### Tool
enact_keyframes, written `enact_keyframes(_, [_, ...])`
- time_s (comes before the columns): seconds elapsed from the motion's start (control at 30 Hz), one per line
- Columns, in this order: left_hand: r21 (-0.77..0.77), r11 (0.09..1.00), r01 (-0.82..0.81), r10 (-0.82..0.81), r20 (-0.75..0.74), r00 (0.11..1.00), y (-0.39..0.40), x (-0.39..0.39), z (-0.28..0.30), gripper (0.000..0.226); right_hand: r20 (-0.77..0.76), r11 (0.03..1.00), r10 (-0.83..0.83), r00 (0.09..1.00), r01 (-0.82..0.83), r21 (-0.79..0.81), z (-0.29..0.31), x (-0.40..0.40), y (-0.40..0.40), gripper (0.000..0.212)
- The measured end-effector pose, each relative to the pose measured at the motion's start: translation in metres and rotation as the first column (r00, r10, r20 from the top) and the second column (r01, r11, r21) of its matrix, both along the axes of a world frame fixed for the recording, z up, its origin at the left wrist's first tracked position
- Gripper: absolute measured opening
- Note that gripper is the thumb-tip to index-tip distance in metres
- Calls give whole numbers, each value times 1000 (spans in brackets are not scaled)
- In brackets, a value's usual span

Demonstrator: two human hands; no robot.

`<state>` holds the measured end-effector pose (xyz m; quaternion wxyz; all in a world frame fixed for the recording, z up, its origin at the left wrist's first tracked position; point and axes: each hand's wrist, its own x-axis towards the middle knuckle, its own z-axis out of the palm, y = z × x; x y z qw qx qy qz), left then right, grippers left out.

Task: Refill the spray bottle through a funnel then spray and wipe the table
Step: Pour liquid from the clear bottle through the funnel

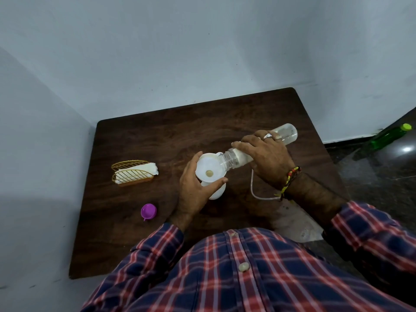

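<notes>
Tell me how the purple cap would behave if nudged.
The purple cap looks small, thin plastic, so probably light and easy to slide across the table. It lies open side up, so likely skids rather than rolls. Its small tab might snag.

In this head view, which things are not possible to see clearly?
- White spray bottle: mostly hidden by the left hand and funnel; its fill level is unseen.
- Clear bottle: its middle is covered by the right hand.
- Thin tube: its end goes under the right wrist.
- Green bottle: blurred, at the right edge.
</notes>
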<state>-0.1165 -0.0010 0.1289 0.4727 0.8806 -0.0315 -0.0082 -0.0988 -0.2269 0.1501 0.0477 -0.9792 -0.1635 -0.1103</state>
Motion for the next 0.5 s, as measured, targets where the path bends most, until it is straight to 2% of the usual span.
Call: enact_keyframes(0.5, [3, 1000, 8, -8, 11, 1000, 1, 0, -3, 96, -1, 1000, -18, 1000, 18, -1, 3, -3, 2, 63])
